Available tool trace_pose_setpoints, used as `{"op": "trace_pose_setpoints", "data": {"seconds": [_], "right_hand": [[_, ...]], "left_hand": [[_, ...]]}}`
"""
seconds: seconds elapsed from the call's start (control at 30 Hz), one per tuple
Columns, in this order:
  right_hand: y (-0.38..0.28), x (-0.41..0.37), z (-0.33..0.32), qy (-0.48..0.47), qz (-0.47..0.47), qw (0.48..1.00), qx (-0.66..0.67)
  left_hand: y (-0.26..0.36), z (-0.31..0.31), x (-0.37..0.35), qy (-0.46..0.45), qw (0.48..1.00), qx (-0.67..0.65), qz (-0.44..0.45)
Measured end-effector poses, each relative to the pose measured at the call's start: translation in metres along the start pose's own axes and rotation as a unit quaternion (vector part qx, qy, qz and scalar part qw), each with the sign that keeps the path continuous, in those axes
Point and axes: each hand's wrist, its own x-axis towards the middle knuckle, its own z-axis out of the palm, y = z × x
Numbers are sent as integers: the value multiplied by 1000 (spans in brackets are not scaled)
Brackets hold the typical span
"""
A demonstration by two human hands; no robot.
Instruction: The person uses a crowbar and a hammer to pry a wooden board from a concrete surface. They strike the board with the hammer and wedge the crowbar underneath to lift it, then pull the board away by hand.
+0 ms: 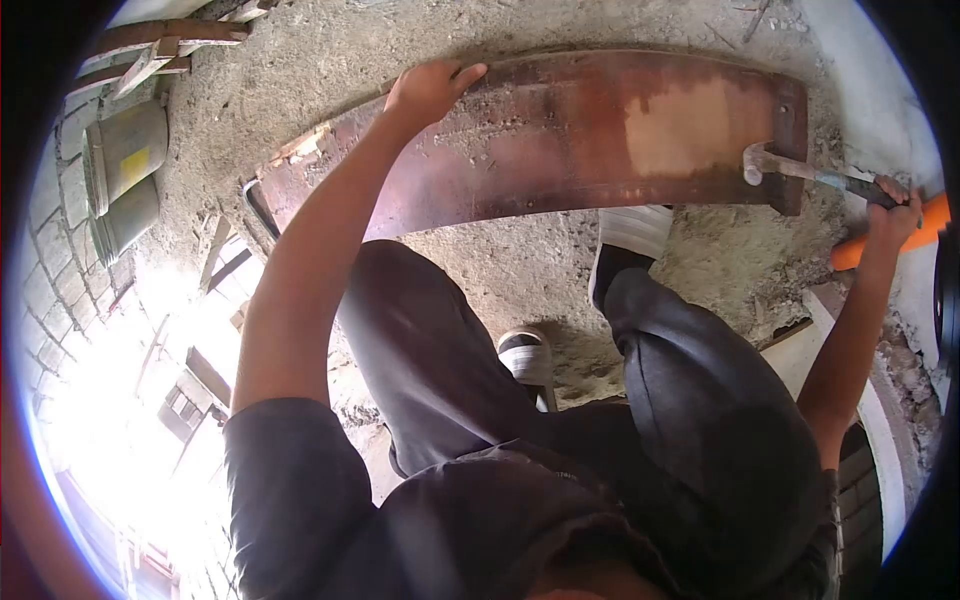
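Note:
A long reddish-brown wooden panel (540, 130) lies on the rough ground in front of me, worn and specked with debris. Near its right end shows a pale patch, and a batten (790, 140) runs across that end. My left hand (428, 92) grips the panel's far edge, left of the middle, with the fingertips partly hidden beyond it. Out to the right, my right hand (895, 208) is closed round the dark grip of a claw hammer (800, 170). The hammer's metal head is over the panel's right end.
My sandaled foot (630, 240) is at the panel's near edge. An orange pipe (900, 235) lies by the right wall, near my right hand. Buckets (130, 165) stand at the left beside a block wall (55, 215). Wooden pieces (165, 45) lie at the upper left.

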Motion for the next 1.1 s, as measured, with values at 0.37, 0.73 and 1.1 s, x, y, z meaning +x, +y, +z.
{"op": "trace_pose_setpoints", "data": {"seconds": [0.37, 0.73, 1.1], "right_hand": [[30, -51, 53, 58, -168, 964, -197], [30, -75, 85, 93, -109, 989, -41], [53, -132, 132, 143, -219, 961, -92]], "left_hand": [[31, 9, 28, 78, 996, 0, -54], [49, 13, 36, 44, 994, 37, -90], [46, 18, 37, 42, 996, 23, -78]]}}
